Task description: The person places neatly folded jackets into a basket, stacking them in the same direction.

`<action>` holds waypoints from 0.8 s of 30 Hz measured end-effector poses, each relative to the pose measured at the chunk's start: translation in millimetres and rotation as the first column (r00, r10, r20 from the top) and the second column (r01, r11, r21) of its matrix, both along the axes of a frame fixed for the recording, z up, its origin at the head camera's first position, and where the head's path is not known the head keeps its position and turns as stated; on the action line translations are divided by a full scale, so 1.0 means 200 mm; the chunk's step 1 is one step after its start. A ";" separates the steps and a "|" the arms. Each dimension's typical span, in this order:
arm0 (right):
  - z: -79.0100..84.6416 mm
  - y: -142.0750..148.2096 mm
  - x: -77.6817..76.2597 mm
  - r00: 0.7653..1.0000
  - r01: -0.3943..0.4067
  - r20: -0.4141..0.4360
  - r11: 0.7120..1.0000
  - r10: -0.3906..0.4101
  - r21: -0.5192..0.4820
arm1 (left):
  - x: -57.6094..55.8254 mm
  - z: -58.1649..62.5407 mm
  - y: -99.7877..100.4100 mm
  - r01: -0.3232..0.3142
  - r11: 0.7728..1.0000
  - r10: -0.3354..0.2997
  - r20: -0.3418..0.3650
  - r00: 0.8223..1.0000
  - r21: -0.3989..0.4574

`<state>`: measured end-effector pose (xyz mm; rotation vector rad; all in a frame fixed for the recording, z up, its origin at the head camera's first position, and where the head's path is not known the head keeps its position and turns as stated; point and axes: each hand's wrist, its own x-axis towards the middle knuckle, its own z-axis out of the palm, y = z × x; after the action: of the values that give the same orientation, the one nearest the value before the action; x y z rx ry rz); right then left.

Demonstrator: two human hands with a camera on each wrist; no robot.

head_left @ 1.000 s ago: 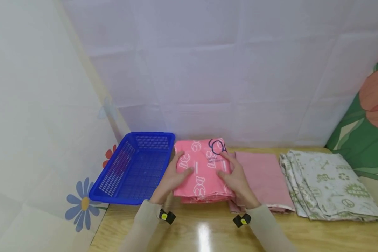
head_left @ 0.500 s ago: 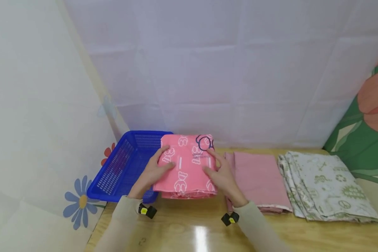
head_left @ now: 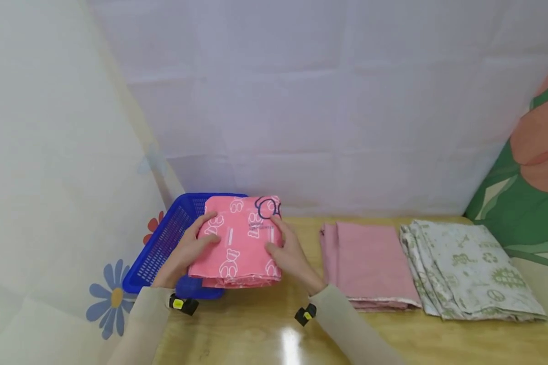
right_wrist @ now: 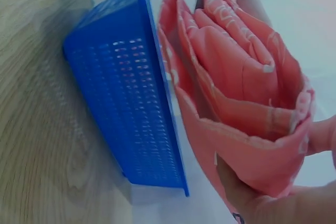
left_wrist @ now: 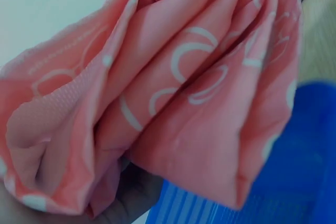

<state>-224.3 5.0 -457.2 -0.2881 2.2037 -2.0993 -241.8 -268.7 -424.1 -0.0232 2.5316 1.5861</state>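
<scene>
Both hands hold a folded pink cloth (head_left: 242,238) with white cartoon outlines and a dark blue motif at its far right corner. My left hand (head_left: 187,252) grips its left side, thumb on top. On the opposite side, my right hand (head_left: 293,256) grips it the same way. The bundle overlaps the right part of a blue plastic basket (head_left: 160,252) in the head view. From the right wrist, the cloth (right_wrist: 236,124) shows its layered fold edges above the basket's rim (right_wrist: 161,87). Fingers under the cloth are mostly hidden.
A folded dusty-pink cloth (head_left: 374,261) lies on the wooden table (head_left: 246,329), right of the hands. Beside it is a white cloth with green print (head_left: 484,268). A pale fabric backdrop (head_left: 274,101) rises behind, and a flower-printed sheet (head_left: 50,203) stands on the left.
Both hands have carried the printed pink cloth leftward, from beside the basket to over its right part. The dusty-pink cloth is now fully uncovered on its left side.
</scene>
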 end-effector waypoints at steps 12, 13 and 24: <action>0.02 -0.17 -0.11 0.998 -0.030 -0.059 0.998 0.033 0.049 | -0.13 -0.01 -0.22 0.017 0.995 -0.023 -0.069 0.997 -0.097; 0.02 -0.19 -0.12 0.997 -0.031 -0.065 0.998 0.034 0.053 | -0.14 -0.01 -0.23 0.014 0.995 -0.022 -0.073 0.997 -0.103; -0.02 -0.42 -0.12 0.996 -0.013 -0.086 0.999 0.017 0.050 | -0.16 -0.03 -0.47 0.041 0.993 -0.040 0.016 0.999 -0.110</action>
<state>-248.6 -78.3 -461.1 -0.3982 2.2897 -2.0588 -273.6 -363.0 -430.9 0.0041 2.5891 1.4248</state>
